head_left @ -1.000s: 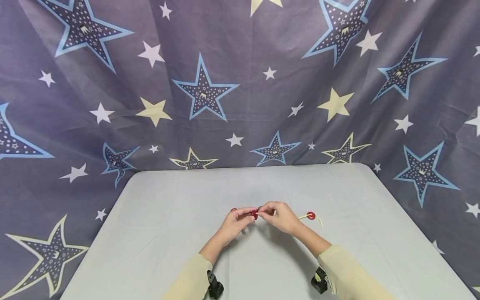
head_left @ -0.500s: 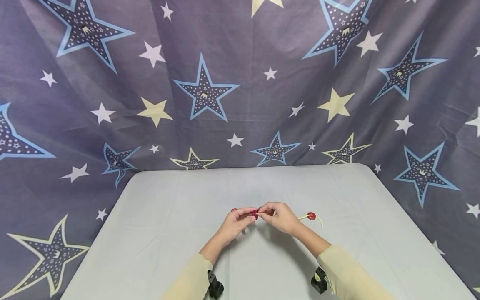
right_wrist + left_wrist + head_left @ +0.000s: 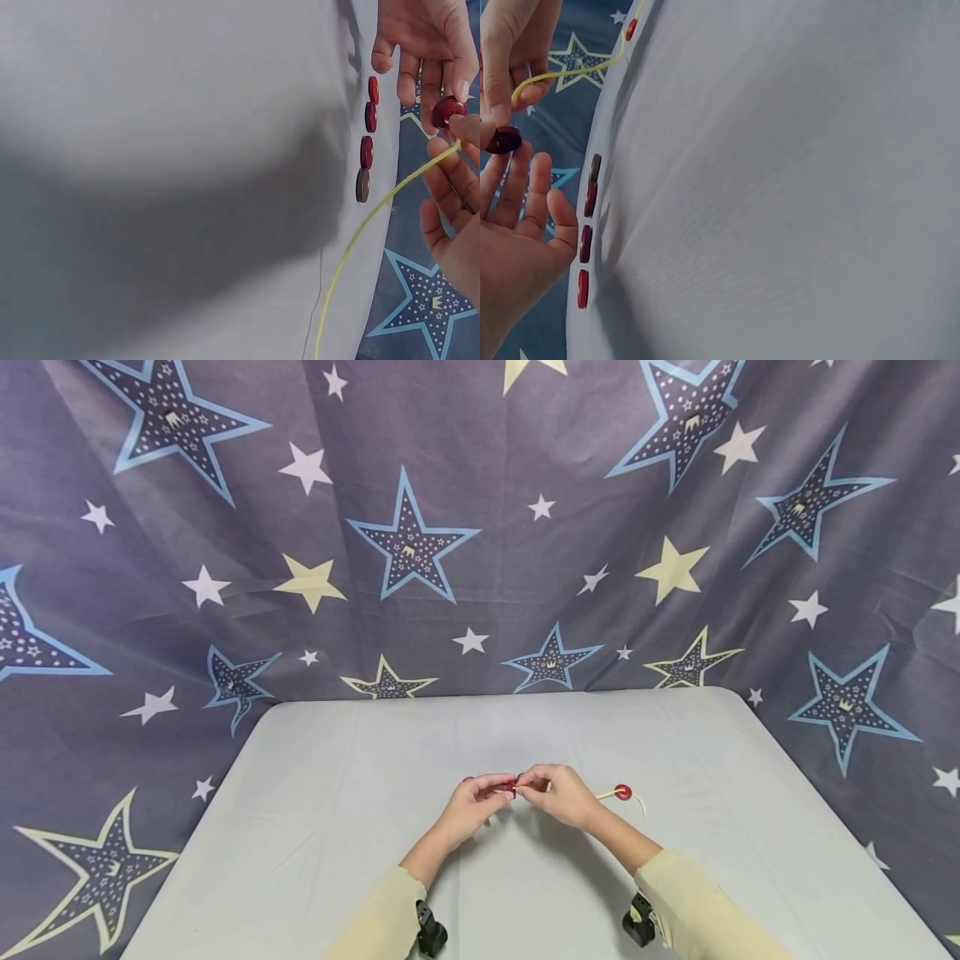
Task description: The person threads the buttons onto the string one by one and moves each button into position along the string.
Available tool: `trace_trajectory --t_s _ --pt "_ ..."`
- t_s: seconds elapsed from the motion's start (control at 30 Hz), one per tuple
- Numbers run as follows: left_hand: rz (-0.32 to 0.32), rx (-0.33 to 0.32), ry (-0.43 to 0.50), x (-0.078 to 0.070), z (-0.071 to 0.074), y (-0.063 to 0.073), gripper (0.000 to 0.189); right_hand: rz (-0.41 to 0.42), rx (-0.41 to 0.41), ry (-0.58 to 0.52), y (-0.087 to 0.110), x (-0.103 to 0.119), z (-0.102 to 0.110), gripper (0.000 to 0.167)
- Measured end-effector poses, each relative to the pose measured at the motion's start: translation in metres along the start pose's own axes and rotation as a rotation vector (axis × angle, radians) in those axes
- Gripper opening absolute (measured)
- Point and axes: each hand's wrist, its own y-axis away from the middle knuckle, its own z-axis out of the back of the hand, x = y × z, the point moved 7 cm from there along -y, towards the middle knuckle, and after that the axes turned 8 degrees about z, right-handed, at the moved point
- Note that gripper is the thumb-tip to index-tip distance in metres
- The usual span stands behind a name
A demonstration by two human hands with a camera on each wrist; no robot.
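My left hand (image 3: 471,803) pinches a dark red button (image 3: 449,112) between thumb and fingers, above the middle of the table. Facing it, my right hand (image 3: 561,795) pinches a yellow cord (image 3: 352,236) right at that button, thumb and fingertips against its face. The cord's tip is hidden by the fingers. From the right hand the cord runs off to the side, where a bright red button (image 3: 622,792) sits on it, a short tail hanging past. In the left wrist view the held button (image 3: 505,140) shows dark and tilted.
Several loose buttons lie in a row on the light grey table beyond the hands: a red one (image 3: 373,89), dark red ones (image 3: 367,152) and a brownish one (image 3: 363,185). A star-patterned curtain (image 3: 450,635) hangs behind the table (image 3: 360,760).
The button between my fingertips has shifted slightly toward the right hand, and my left fingers have moved a little. The right hand and the cord's far button stay where they were.
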Motion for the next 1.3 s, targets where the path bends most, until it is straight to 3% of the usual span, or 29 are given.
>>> trace_trajectory --t_s 0.4,0.63,0.93,1.17,1.3 --pt "-0.019 -0.02 -0.018 -0.006 -0.001 0.002 0.033 -0.032 0.002 -0.046 0.001 -0.004 -0.003 0.009" --pt "-0.023 -0.061 -0.061 -0.008 0.001 0.002 0.033 -0.089 0.024 -0.133 0.002 -0.009 -0.006 0.013" --pt "-0.028 -0.118 -0.045 -0.013 0.002 0.004 0.035 -0.122 0.021 -0.193 0.001 -0.013 -0.006 0.02" --pt "-0.047 -0.136 -0.058 -0.016 0.001 0.003 0.034 -0.16 0.01 -0.273 0.001 0.003 0.0 0.022" --pt "-0.073 -0.15 -0.084 -0.017 0.0 0.003 0.033 -0.13 0.007 -0.281 0.0 0.003 0.0 0.024"
